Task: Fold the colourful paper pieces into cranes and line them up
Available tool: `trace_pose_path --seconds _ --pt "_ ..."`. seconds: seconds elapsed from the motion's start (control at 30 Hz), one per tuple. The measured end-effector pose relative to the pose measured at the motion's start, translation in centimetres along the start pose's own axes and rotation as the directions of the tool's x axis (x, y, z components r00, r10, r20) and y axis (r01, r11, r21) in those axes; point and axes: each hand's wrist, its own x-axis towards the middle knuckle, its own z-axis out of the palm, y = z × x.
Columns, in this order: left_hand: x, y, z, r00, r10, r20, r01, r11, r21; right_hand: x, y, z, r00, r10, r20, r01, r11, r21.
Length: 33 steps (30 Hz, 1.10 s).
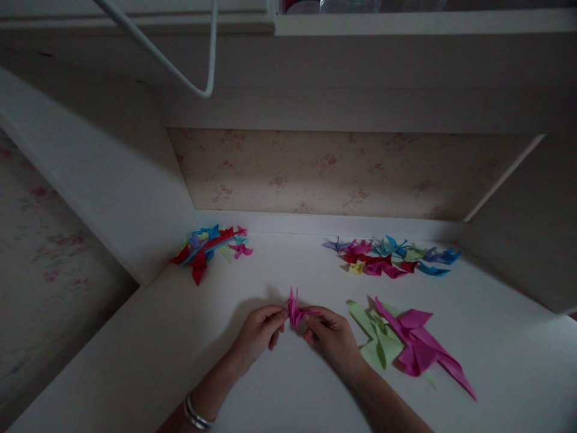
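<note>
Between my two hands is a small pink origami crane (294,311), its folded points sticking upward. My left hand (264,328) pinches it at the left edge with thumb and forefinger, and a silver bangle circles that wrist. On the other side, my right hand (331,334) grips the crane's right end between thumb and fingers. Close to my right hand lie a large pink folded paper bird (417,340) and light green folded paper (376,337) partly under it. The fingers cover both ends of the small crane.
A pile of colourful folded paper pieces (210,243) sits at the back left of the white desk (180,349). Another row of small paper cranes (383,258) lies at the back right. Overhead hangs a shelf (342,66), with a bent white rod (175,75) in front.
</note>
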Motion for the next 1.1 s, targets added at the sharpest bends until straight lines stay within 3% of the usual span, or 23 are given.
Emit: trace_pose_path --seconds 0.2,0.33,0.6,0.8,1.0,1.1 --pt "0.0 0.3 0.1 0.999 -0.018 -0.031 0.016 0.999 -0.047 -0.4 -0.2 0.3 0.999 0.007 0.042 -0.003 0.997 -0.083" --pt "0.0 0.2 0.0 1.000 -0.008 -0.001 0.007 0.999 -0.038 -0.7 -0.7 0.7 0.994 -0.054 0.094 0.071 0.979 -0.190" --pt "0.4 0.0 -0.1 0.999 -0.028 -0.024 0.027 0.999 -0.036 -0.8 -0.8 0.8 0.972 -0.189 0.142 0.206 0.972 -0.116" --pt "0.2 0.1 -0.2 1.000 -0.004 -0.015 0.004 1.000 -0.030 -0.8 -0.6 0.5 0.939 -0.284 0.192 0.319 0.928 -0.192" --pt "0.2 0.0 -0.4 1.000 -0.002 0.015 0.003 1.000 -0.026 -1.2 -1.5 0.4 0.939 -0.240 0.246 0.273 0.956 -0.112" --pt "0.1 0.0 -0.4 1.000 -0.007 0.026 0.007 1.000 0.018 -1.1 -1.1 0.3 0.957 -0.186 0.222 0.192 0.981 -0.005"
